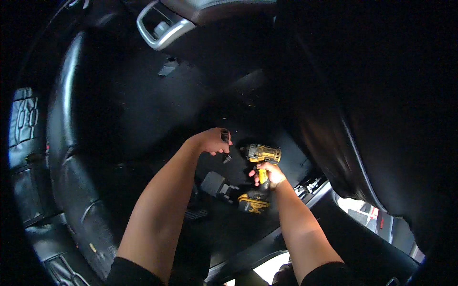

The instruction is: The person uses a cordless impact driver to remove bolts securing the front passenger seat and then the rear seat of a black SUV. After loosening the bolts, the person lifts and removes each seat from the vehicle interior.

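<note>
My left hand point(211, 141) is closed around a dark cylindrical socket-like piece point(224, 135). A thin metal end sticks out below the fingers. To its right, my right hand point(270, 174) grips the handle of a yellow and black cordless impact driver point(263, 153). The driver's nose points left toward my left hand, with a small gap between them. Its battery point(254, 203) hangs at the lower end. Just below and between the hands lies a grey, block-shaped part point(213, 183) with a dark bracket-like end.
I am inside a car with a dark floor point(162, 102). A black leather seat point(71, 124) lines the left, and a dark seat back point(329, 95) looms at right. A silver-trimmed console end point(164, 28) stands at the top. The door sill point(312, 190) runs along the lower right.
</note>
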Motion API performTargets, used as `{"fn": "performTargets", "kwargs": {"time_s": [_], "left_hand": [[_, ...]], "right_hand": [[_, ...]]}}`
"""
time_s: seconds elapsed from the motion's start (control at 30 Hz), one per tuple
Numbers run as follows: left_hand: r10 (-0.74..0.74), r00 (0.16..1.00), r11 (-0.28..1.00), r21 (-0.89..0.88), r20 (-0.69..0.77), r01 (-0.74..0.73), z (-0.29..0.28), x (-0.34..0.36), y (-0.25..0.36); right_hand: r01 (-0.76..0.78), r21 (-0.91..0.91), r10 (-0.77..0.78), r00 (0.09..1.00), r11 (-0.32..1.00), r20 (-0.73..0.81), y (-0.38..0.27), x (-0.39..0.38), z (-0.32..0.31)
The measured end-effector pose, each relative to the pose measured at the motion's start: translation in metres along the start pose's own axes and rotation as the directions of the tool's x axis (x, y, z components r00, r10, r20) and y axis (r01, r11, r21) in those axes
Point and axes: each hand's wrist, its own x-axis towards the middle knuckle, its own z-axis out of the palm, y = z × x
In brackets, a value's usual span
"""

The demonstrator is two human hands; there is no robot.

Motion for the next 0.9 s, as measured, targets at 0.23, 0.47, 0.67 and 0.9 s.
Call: {"fn": "performTargets", "kwargs": {"time_s": [0.23,0.47,0.67,0.9], "left_hand": [[0.187,0.935,0.955,0.278,-0.302,-0.101,-0.013,-0.195,0.097],[0.557,0.825,0.73,0.528,-0.094,-0.433,0.04,-0.229,0.08],[0.425,0.884,0.894,0.241,-0.192,-0.377,0.027,-0.204,0.059],[0.382,0.893,0.91,0.262,-0.237,-0.32,0.029,-0.216,0.073]], "right_hand": [[0.031,-0.076,-0.036,0.997,0.997,-0.064,-0.008,-0.004,0.016],[0.113,-0.387,-0.231,0.934,0.915,-0.274,0.017,-0.02,0.062],[-0.046,-0.879,-0.854,0.219,0.474,-0.472,0.054,-0.065,0.046],[-0.506,-0.644,-0.757,-0.029,0.574,-0.652,0.072,-0.115,-0.013]]}}
